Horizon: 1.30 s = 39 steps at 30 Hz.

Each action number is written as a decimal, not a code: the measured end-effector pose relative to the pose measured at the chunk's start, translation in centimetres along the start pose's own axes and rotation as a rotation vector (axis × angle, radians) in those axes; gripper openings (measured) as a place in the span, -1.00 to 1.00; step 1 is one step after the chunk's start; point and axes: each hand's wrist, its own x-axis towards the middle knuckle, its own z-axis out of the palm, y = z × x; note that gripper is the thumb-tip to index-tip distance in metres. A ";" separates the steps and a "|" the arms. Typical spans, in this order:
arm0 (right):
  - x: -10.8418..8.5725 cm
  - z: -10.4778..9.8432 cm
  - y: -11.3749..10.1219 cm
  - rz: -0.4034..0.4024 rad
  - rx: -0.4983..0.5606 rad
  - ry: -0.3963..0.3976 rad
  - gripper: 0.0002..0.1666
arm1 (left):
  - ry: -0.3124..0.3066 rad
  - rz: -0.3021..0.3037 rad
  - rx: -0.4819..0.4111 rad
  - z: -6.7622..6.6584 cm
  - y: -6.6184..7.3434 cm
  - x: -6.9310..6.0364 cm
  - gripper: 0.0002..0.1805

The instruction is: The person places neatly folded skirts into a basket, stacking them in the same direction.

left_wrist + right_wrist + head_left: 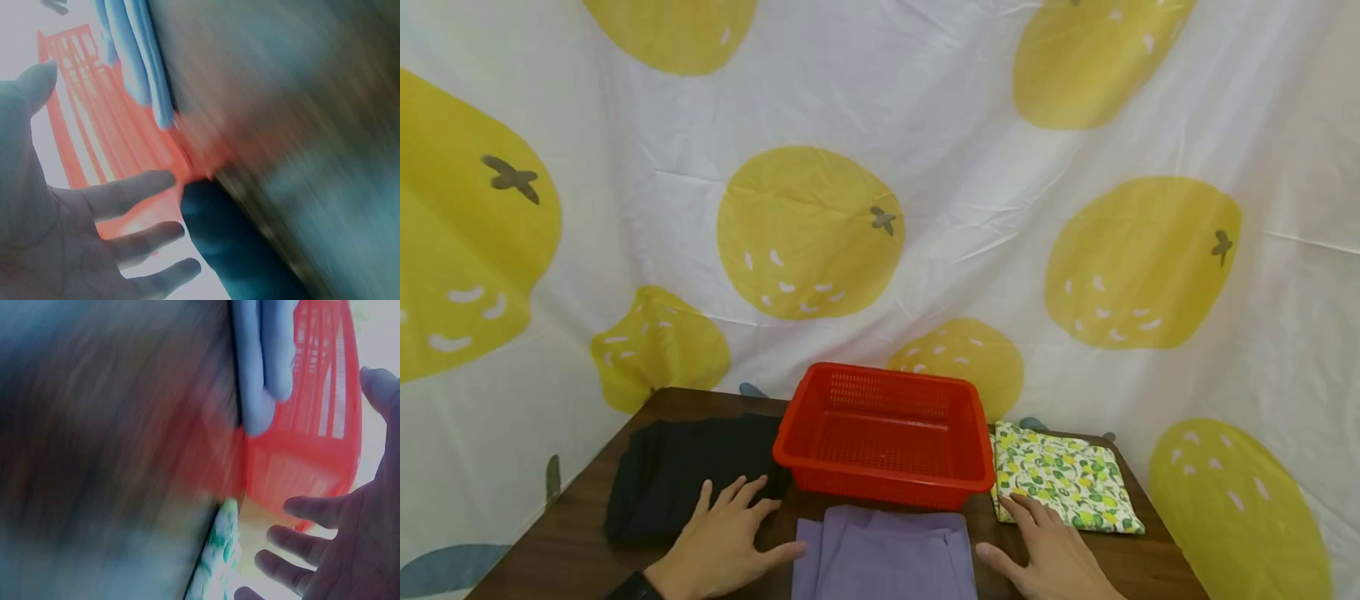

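While both my hands hover low with nothing in them, the folded purple cloth [887, 558] lies on the table [561, 546] between them, in front of the red basket [883, 479]. Its far edge runs left to right, nearly level with the basket's near side, and a narrow strip of wood shows between the two. Its side edges run toward me until the head view cuts them off, so I cannot tell which way its long axis goes. The cloth is matt and soft, with stacked layers stepping at its left and right edges.

My left hand [722, 537] has its fingers spread apart, the thumb pointing at the cloth's left edge; whether it touches, I cannot tell. My right hand [1048, 550] is likewise spread, its thumb just beside the right edge, with wood showing between.

Beyond my left fingers lies a folded black cloth [696, 462], close against the basket's left side. Past my right fingers, a lemon-print cloth [1067, 479] lies flat beside the basket's right side, near the table's right edge. The basket is perforated plastic with a rounded rim, its long axis running sideways. Behind everything hangs a wrinkled white sheet [958, 217] with big yellow lemons.
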 end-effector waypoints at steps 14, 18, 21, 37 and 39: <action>0.0 3.2 -4.2 0.141 0.055 -0.128 0.12 | -0.156 -0.054 -0.013 2.6 4.4 -0.2 -0.02; -0.3 3.8 -5.2 0.162 0.115 -0.136 0.11 | -0.186 -0.056 -0.048 3.4 5.1 -0.1 0.01; -0.3 4.1 -5.7 0.148 0.172 -0.147 0.11 | -0.192 -0.016 -0.067 3.9 5.3 0.1 -0.03; 1.7 5.4 -4.9 -0.172 0.417 -0.173 -0.07 | -0.181 0.183 -0.319 8.8 4.9 3.1 -0.19; 1.5 5.2 -5.2 -0.186 0.459 -0.174 -0.10 | -0.181 0.194 -0.334 9.4 4.5 3.4 -0.19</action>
